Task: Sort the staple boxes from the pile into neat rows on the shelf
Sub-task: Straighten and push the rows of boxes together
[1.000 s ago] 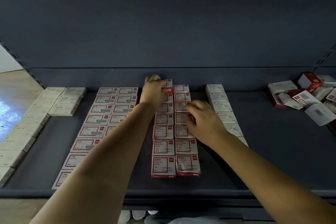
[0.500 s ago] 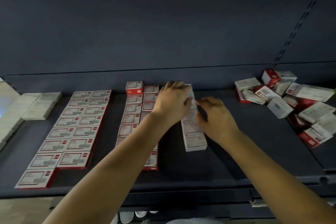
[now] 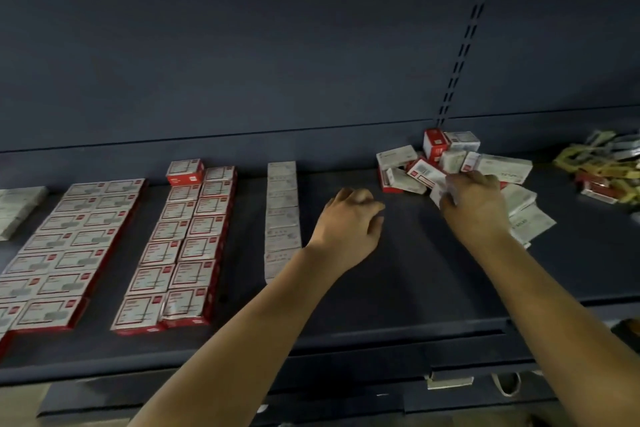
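Note:
A jumbled pile of red-and-white staple boxes [image 3: 450, 163] lies at the back right of the dark shelf [image 3: 398, 270]. My right hand [image 3: 474, 208] is at the pile's front edge and grips a white box [image 3: 441, 192]. My left hand [image 3: 349, 222] hovers over bare shelf between the pile and a single row of white boxes [image 3: 282, 215], fingers loosely curled and holding nothing. Left of that stand a double row of red-edged boxes [image 3: 180, 243] and another double row [image 3: 65, 246].
A stray red box [image 3: 185, 172] sits on top at the back of the middle double row. More white boxes [image 3: 17, 208] lie at the far left. Yellow and red packets [image 3: 602, 170] lie at the far right. The shelf's front lip [image 3: 346, 340] runs below.
The view has swung right. Both hands left the white row: my right hand reached the pile and took hold of a box, my left hand moved right over bare shelf.

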A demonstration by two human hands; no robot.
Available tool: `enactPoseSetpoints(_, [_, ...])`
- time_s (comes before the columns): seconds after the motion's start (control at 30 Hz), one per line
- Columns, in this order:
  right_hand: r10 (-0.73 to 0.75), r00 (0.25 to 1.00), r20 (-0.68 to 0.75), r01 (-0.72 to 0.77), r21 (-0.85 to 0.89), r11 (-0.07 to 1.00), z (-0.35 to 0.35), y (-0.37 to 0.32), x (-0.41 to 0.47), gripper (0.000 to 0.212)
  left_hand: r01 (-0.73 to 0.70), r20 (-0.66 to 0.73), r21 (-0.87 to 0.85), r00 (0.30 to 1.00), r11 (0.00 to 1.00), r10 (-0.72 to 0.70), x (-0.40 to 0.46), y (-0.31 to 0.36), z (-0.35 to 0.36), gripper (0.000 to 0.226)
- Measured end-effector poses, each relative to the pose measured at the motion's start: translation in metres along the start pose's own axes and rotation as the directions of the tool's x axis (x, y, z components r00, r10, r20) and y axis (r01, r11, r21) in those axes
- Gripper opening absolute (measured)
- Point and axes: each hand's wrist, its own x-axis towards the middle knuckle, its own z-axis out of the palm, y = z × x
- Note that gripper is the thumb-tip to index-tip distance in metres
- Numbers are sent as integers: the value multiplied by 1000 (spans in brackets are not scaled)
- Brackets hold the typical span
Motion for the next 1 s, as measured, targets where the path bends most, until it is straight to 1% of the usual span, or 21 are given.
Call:
enactPoseSetpoints(0.07, [83, 994, 73, -77, -85, 993, -2, 12, 8, 29, 13, 29, 16, 999, 1000, -14, 2, 6, 6, 33])
enactPoseSetpoints(0.1, [92, 990, 103, -82, -98, 992, -3, 14, 10, 29, 23, 43, 23, 999, 999, -24, 3, 7, 8, 33])
enactPoseSetpoints(0.23, [29, 986, 162, -7, -135, 991, -3, 12, 14, 25, 47, 59, 22, 997, 999, -48, 4, 13, 15, 32])
enactPoseSetpoints(0.33, [-3, 986, 166, 37, -202, 979, -2, 15, 16, 24, 28, 59, -7, 998, 1000, -28, 2, 14, 20, 32])
enactPoseSetpoints(0.37, [-7, 987, 163, 37, -184, 982, -2, 17, 14, 23, 19, 58, -29, 998, 999, -18, 0, 14, 22, 31])
enactPoseSetpoints(0.4, [-5, 987, 159, 25, -118, 993, -3, 18, 13, 21, 6, 49, -63, 999, 998, -3, -3, 13, 24, 30])
enactPoseSetpoints(0.47, [12, 991, 136, -32, 140, 990, -10, 18, 7, 20, -32, -20, -172, 999, 985, 29, -12, 15, 28, 26])
enactPoseSetpoints(0.5, [26, 991, 129, -64, 302, 951, -15, 15, 3, 21, -45, -92, -235, 995, 971, 24, -16, 16, 31, 23])
enactPoseSetpoints(0.53, [36, 991, 130, -92, 457, 885, -21, 11, -1, 25, -39, -181, -302, 983, 952, -18, -19, 17, 33, 22])
enactPoseSetpoints(0.57, [37, 989, 141, -114, 591, 799, -28, 5, -6, 29, -13, -255, -386, 963, 922, -93, -21, 18, 34, 22])
enactPoseSetpoints(0.6, [26, 987, 158, -131, 698, 704, -34, -1, -10, 32, 35, -283, -497, 938, 867, -200, -22, 20, 33, 23])
enactPoseSetpoints(0.63, [2, 985, 172, -137, 777, 615, -40, -8, -15, 33, 93, -254, -630, 914, 771, -317, -23, 23, 30, 26])
enactPoseSetpoints(0.67, [-32, 983, 181, -135, 830, 541, -45, -15, -20, 33, 144, -181, -753, 893, 642, -412, -23, 26, 26, 30])
enactPoseSetpoints(0.73, [-95, 977, 191, -129, 884, 450, -53, -26, -27, 31, 190, -25, -909, 864, 371, -503, -23, 30, 18, 38])
enactPoseSetpoints(0.77, [-120, 974, 191, -124, 898, 421, -55, -30, -30, 30, 195, 37, -947, 856, 255, -516, -24, 31, 13, 40])
enactPoseSetpoints(0.8, [-142, 972, 188, -119, 911, 394, -58, -33, -33, 28, 195, 85, -967, 853, 164, -515, -25, 32, 9, 42])
enactPoseSetpoints(0.83, [-160, 970, 185, -116, 924, 366, -60, -36, -35, 27, 189, 111, -976, 854, 105, -508, -27, 32, 5, 44])
enactPoseSetpoints(0.87, [-174, 968, 181, -114, 934, 338, -61, -39, -36, 27, 178, 115, -981, 859, 79, -498, -30, 32, 2, 43])
enactPoseSetpoints(0.93, [-190, 968, 165, -103, 948, 300, -61, -44, -38, 26, 153, 99, -985, 873, 75, -477, -34, 30, -3, 37])
enactPoseSetpoints(1.0, [-190, 970, 150, -95, 959, 269, -60, -49, -40, 25, 133, 86, -989, 875, 65, -476, -38, 30, -7, 37])
